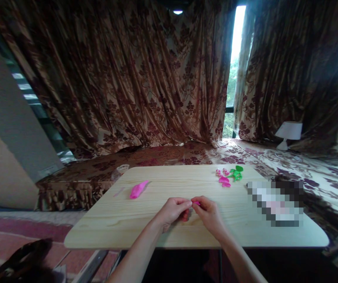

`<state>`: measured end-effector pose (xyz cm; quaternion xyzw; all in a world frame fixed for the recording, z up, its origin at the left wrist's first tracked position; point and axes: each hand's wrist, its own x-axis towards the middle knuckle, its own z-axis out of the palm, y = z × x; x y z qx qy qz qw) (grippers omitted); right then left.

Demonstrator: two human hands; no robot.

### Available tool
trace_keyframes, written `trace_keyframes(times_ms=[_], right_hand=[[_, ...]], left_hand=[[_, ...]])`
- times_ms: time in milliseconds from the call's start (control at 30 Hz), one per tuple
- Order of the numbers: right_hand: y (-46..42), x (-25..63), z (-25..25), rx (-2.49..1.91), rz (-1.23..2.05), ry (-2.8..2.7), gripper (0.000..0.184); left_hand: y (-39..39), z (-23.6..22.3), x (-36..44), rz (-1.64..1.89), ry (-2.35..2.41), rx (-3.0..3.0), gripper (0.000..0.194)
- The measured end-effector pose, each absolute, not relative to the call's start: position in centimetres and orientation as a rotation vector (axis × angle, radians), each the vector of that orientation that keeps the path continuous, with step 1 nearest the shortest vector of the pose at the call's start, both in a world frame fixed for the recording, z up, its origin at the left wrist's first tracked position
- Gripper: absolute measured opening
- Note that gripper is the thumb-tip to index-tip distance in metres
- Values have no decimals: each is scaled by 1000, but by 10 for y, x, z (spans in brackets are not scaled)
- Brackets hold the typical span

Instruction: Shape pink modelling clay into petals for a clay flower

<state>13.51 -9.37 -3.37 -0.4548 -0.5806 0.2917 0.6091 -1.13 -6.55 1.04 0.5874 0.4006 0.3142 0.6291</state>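
Over the near middle of the table [121, 220], my left hand [174, 211] and my right hand [207, 212] meet fingertip to fingertip. A small bright pink piece [197, 203], soft-looking like modelling clay, shows at the right fingertips. My right hand is closed in a pinch on it. The thumb and forefinger of my left hand press together at its left end, hiding part of it. Farther left lies a larger pink lump [138, 190] with a tapered end. Beyond my right hand are flat pink pieces [224, 181], pink-and-white bits [222, 172] and green leaf-like pieces [236, 174].
A pixelated object [275, 204] lies at the table's right side. Behind the back left edge stands a clear plastic tub [120, 171]. A white lamp [289, 131] stands on the cloth-covered ledge at the right. Patterned curtains [157, 78] hang behind.
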Motion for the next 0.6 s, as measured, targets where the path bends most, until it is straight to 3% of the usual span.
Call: trace_keyframes(times_ms=[133,433,600], right_hand=[[-95,139,-30,-1068,633,-1270,11],[-99,142,-28,-1046,619,-1041,25],[-103,138,-23,-1019,671,-1099,19]], left_hand=[[-64,8,-9,755,978,1361,18],[-61,4,-16,763,1043,1281,19],[-63,5,-5,778,973,1253,20]])
